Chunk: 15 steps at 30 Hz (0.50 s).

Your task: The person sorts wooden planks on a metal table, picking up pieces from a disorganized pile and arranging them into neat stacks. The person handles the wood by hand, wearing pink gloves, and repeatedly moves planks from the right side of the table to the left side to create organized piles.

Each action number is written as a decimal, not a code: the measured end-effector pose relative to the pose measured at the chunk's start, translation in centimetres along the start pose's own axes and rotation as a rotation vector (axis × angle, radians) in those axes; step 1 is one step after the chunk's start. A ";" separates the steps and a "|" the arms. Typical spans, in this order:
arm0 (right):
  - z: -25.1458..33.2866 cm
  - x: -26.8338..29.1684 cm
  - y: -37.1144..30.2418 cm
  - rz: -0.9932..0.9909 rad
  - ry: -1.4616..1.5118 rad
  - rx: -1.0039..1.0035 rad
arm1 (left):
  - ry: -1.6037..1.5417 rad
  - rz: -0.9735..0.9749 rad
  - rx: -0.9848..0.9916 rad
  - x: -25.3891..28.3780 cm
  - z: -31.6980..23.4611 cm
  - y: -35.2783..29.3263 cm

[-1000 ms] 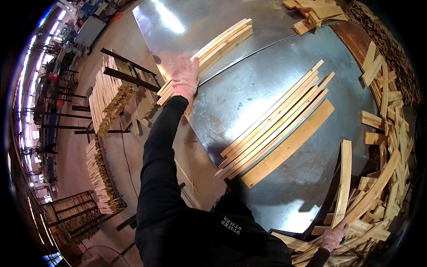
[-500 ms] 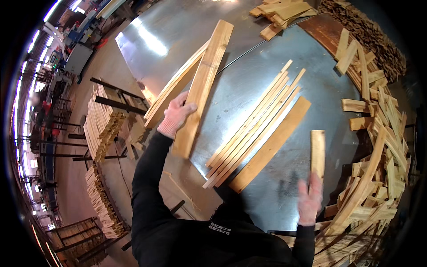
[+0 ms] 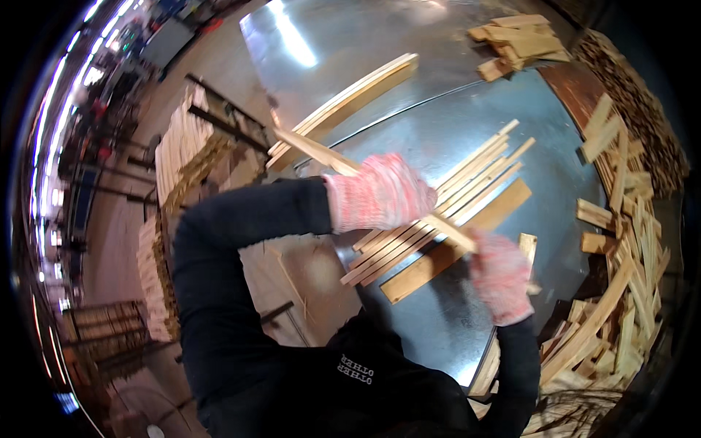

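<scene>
My left hand (image 3: 380, 193), in a pink-and-white knit glove, grips a long pale wooden slat (image 3: 314, 151) that runs from upper left down toward my right hand. My right hand (image 3: 502, 274), gloved the same way, holds the slat's lower end together with a short wooden piece (image 3: 527, 246). Both hands hover above a fan of long slats (image 3: 467, 186) lying on the round shiny metal table (image 3: 409, 109). A second bundle of slats (image 3: 350, 102) lies near the table's far left edge.
A heap of short wood offcuts (image 3: 628, 241) rings the table's right side, and a small pile (image 3: 518, 44) sits at the far edge. Stacks of slats on racks (image 3: 186, 153) stand on the floor to the left.
My left hand has swung a slat from the table's left across my body. My right hand has risen from the offcut heap with a short piece and met the slat's end.
</scene>
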State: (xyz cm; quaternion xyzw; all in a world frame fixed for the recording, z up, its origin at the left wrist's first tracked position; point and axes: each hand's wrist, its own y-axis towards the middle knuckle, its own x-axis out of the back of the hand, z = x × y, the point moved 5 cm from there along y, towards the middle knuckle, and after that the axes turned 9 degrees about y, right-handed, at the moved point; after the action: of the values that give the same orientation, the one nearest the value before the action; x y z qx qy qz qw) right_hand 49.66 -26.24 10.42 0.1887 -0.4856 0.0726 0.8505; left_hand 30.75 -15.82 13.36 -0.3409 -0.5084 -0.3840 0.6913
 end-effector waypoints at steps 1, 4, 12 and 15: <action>-0.2 1.2 0.6 0.017 -0.051 -0.041 | -0.175 0.275 0.067 -2.1 -0.4 -1.1; -1.6 5.3 -2.4 -0.380 -0.278 -0.030 | -0.075 0.154 0.233 -7.2 3.4 -3.4; -9.3 -8.4 -29.0 0.156 -0.377 -1.077 | 0.213 0.133 0.753 -23.5 20.3 -8.1; -8.3 -9.9 -35.0 0.250 -0.400 -1.401 | 0.114 0.085 0.856 -31.0 24.9 -10.1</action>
State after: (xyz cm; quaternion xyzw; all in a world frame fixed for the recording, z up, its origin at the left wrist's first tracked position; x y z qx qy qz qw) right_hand 61.96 -54.52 -10.57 -0.4455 -0.5819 -0.1936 0.6522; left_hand 5.07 6.57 -9.44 -0.0223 -0.5682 -0.1277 0.8126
